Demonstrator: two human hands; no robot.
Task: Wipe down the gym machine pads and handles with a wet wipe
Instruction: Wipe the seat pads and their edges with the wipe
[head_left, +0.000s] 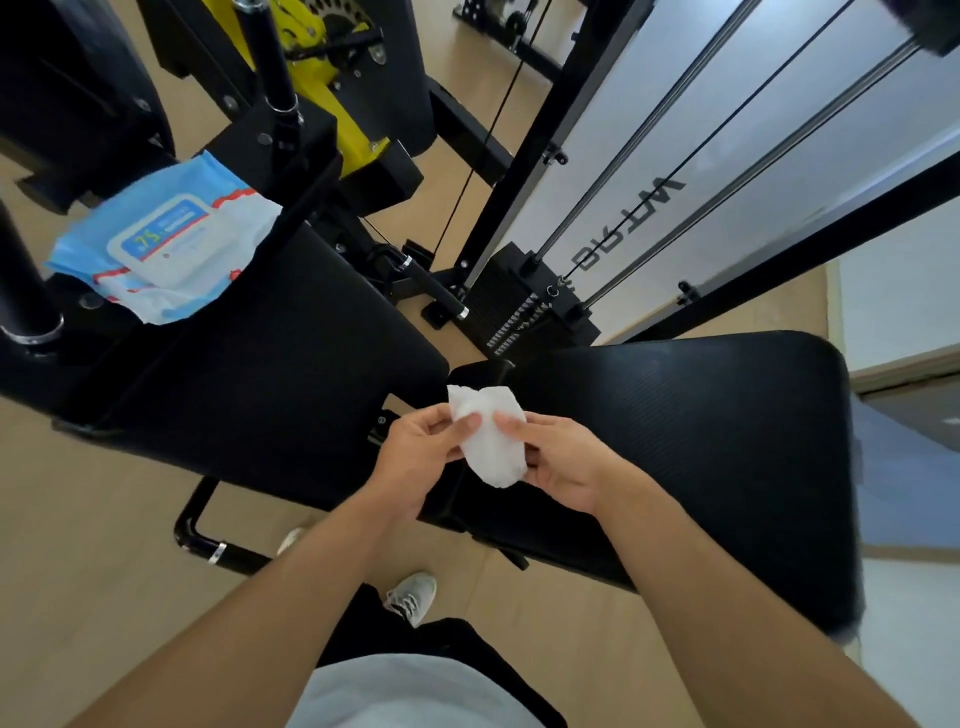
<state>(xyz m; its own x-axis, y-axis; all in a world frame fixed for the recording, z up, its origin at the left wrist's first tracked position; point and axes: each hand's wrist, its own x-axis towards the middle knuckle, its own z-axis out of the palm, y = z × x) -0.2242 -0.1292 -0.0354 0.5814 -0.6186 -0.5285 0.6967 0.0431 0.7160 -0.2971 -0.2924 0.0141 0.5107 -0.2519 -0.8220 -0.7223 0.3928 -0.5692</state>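
Observation:
A crumpled white wet wipe (491, 447) hangs between both hands in the middle of the view. My left hand (415, 457) pinches its left side with thumb and fingers. My right hand (561, 462) pinches its right side. Both hands are above the gap between two black machine pads: a seat pad (270, 374) to the left and a larger back pad (701, 441) to the right. A black handle (436, 288) with chrome rings lies beyond the seat pad.
A blue and white wet wipe pack (166, 239) lies on the far left end of the seat pad. The weight stack (524, 306), guide rods and cables stand behind. A black floor bar (208, 545) and my shoes (413, 595) are on the wooden floor.

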